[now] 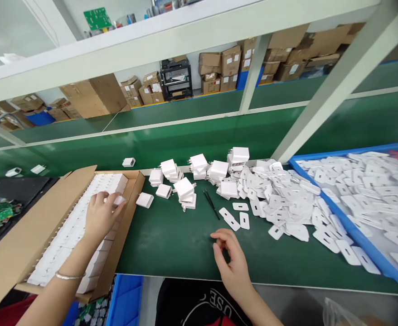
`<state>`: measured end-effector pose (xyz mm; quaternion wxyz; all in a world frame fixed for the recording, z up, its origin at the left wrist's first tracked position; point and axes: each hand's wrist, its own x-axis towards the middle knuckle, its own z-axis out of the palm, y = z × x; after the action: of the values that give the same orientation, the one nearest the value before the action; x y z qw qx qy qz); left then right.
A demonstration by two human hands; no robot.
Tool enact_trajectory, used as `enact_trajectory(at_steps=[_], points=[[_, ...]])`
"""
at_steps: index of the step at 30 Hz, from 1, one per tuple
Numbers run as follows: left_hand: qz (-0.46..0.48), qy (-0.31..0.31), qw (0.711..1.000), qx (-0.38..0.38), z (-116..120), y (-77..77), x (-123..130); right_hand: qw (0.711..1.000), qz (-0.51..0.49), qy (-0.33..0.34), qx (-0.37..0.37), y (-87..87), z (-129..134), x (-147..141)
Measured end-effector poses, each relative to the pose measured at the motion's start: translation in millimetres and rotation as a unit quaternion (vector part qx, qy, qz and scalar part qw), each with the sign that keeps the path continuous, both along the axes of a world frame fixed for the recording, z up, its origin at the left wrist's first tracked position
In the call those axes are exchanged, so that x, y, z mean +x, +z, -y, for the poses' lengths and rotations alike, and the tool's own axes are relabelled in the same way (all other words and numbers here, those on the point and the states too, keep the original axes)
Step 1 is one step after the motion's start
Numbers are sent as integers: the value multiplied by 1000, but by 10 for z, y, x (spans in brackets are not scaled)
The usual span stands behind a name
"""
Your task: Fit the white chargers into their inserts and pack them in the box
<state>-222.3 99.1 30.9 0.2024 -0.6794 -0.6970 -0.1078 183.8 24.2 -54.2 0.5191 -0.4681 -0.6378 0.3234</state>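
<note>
White chargers (184,186) sit in two places: packed in rows in the carton at left, and in loose stacks along the back of the bench. Green bench (172,244) first: its front edge runs just below the right hand, forearm crossing it; a slanted post (324,90) closes in the back right. Blue tray (343,222) takes the right end, rim raised. Carton (128,215) lies at an angle, lid open to the left, right wall standing between packed rows and bench. Left hand (100,215) is over the carton, thumb and fingertips pinching one charger (118,200) near the right-hand row. Step in hand reads as single-unit handling at the carton; can't tell pick from place. Next move probably calls for a steady pinch and near-vertical travel, so wall and neighbouring units don't get bumped. Right hand (231,256) hovers at bench front, fingers loosely curled, thumb and forefinger apart, nothing visible in it. Best room to move: green surface between carton and right hand, in front of the stacks. Right side is tighter: heaped white plates (277,194) reach the tray rim, and black tweezers (211,203) lie beyond the right fingertips.
</note>
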Motion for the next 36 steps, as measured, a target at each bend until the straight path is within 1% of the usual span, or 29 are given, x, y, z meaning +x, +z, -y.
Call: enact_trajectory(at_steps=[2,4,5,7,8,10,13,14,15,16,18,19,22,24,25,27,30,32,34,36], points=[[-30,5,999,-41,1,-122,-79,992,92,-80,36,38,-51,176],[-44,34,997,-61,38,-186,-118,966,199,-155,65,56,-144,360],[-50,51,995,-63,57,-192,-123,950,247,-178,75,55,-204,438],[-59,73,994,-58,87,-156,-82,923,323,-188,91,41,-334,537],[-60,72,994,-49,99,-116,-27,914,348,-184,98,31,-398,557],[-51,54,997,-15,122,-4,175,902,378,-179,111,12,-504,546],[-19,-1,999,48,175,179,687,897,390,-176,112,-10,-588,488],[-9,-31,998,55,189,223,885,899,388,-170,111,-17,-596,478],[-1,-73,996,55,193,250,1077,902,384,-162,111,-24,-596,478],[13,-110,993,50,181,257,1255,906,378,-154,113,-30,-590,487],[58,-164,984,44,95,212,1540,912,364,-143,124,-34,-565,526],[90,-175,979,46,23,164,1643,915,356,-138,132,-30,-548,548],[205,-173,962,55,-245,-28,1818,925,328,-120,149,8,-470,586],[290,-175,940,52,-374,-139,1879,933,311,-96,152,39,-390,566],[334,-179,924,53,-402,-177,1906,937,304,-80,150,51,-342,543],[420,-194,884,63,-376,-215,1966,944,296,-47,137,64,-243,481],[521,-233,817,85,-183,-196,2063,950,298,-14,95,61,-131,397],[563,-265,777,92,-16,-165,2122,952,298,-15,70,47,-98,370],[588,-288,750,95,140,-145,2169,954,291,-43,58,19,-93,368],[599,-305,734,94,268,-146,2205,954,285,-78,49,-23,-101,377]])
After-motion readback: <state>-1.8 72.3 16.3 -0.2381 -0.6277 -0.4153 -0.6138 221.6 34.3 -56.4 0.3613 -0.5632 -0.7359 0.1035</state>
